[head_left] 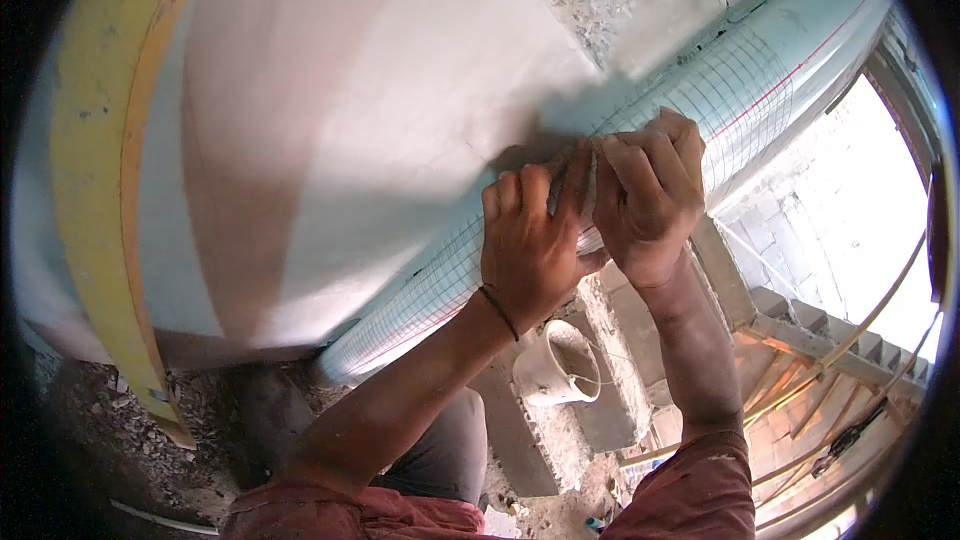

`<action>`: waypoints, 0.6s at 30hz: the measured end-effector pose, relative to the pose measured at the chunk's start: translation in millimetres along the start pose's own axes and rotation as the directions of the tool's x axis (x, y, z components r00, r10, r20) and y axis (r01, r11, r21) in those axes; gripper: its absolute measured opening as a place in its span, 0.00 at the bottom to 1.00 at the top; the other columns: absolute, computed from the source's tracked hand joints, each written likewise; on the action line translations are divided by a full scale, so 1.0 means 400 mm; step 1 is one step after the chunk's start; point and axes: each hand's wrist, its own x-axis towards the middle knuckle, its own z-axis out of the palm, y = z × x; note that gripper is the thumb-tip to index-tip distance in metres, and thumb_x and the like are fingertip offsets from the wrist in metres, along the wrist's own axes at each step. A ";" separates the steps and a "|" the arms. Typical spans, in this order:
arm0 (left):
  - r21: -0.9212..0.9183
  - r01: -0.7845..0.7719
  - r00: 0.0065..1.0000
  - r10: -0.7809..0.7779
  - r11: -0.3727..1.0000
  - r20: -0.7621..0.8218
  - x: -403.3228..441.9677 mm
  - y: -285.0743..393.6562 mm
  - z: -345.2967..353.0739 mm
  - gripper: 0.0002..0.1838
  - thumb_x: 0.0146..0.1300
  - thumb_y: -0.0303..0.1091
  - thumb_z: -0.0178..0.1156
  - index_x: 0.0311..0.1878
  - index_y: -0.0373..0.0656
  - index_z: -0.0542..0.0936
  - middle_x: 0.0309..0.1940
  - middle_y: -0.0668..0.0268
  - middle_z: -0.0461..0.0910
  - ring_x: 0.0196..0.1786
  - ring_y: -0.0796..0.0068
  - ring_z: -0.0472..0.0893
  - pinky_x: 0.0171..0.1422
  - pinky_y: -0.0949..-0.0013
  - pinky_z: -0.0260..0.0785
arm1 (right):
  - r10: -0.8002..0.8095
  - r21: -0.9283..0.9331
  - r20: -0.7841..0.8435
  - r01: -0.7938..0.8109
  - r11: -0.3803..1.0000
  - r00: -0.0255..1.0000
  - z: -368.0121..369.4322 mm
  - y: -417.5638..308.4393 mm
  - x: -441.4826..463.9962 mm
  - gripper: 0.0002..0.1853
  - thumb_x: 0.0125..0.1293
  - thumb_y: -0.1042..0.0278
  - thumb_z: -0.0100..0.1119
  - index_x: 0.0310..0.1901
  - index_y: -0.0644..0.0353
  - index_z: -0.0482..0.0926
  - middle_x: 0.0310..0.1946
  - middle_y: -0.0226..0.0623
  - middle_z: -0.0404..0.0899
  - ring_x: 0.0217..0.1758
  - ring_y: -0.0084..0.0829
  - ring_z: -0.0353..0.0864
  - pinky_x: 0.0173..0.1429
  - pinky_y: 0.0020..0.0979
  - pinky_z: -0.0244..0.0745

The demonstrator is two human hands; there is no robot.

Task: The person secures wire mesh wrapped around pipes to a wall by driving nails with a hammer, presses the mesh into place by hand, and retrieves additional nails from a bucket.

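Note:
A pale blue pipe (830, 15) runs diagonally along the plastered wall (430, 90). Wire mesh (745, 90) wraps around it, with a thin red line along the pipe. Against the middle of the meshed pipe rests my left hand (530, 245), its fingers apart and pressed on the surface; a dark band circles the wrist. Just to its right, touching it, my right hand (650, 190) is closed with bent fingers at the mesh. What the right fingers pinch is hidden behind them.
A yellow board (90, 140) leans on the wall at the left. Below my hands stands a whitish bucket (550, 365) among concrete blocks (610, 415). Rubble (120, 430) covers the ground at lower left. Wooden poles (810, 390) and a bright opening are at the right.

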 end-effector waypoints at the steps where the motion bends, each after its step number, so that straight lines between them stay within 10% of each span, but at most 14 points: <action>1: 0.009 -0.003 1.000 0.003 1.000 0.000 -0.002 0.003 -0.001 0.58 0.42 0.63 0.81 0.76 0.41 0.73 0.54 0.53 0.74 0.53 0.47 0.74 0.57 0.46 0.66 | 0.007 -0.001 -0.002 -0.007 1.000 1.000 0.000 0.004 -0.002 0.12 0.52 0.87 0.74 0.35 0.61 0.84 0.32 0.35 0.81 0.41 0.43 0.80 0.45 0.39 0.76; 3: -0.006 -0.006 1.000 0.006 1.000 -0.003 -0.005 0.000 0.009 0.58 0.42 0.63 0.81 0.74 0.40 0.74 0.54 0.53 0.74 0.53 0.47 0.74 0.57 0.46 0.66 | -0.009 0.021 0.041 0.008 1.000 0.999 0.001 0.017 -0.007 0.12 0.45 0.72 0.72 0.32 0.57 0.79 0.31 0.34 0.72 0.42 0.43 0.75 0.49 0.44 0.69; 18: -0.051 -0.138 0.990 0.135 0.989 -0.044 -0.006 0.017 -0.001 0.55 0.45 0.49 0.85 0.74 0.34 0.69 0.76 0.54 0.72 0.65 0.50 0.73 0.70 0.46 0.61 | 0.002 0.002 0.002 -0.002 1.000 1.000 0.011 0.013 -0.023 0.12 0.46 0.66 0.67 0.31 0.58 0.77 0.33 0.38 0.71 0.45 0.44 0.73 0.57 0.50 0.72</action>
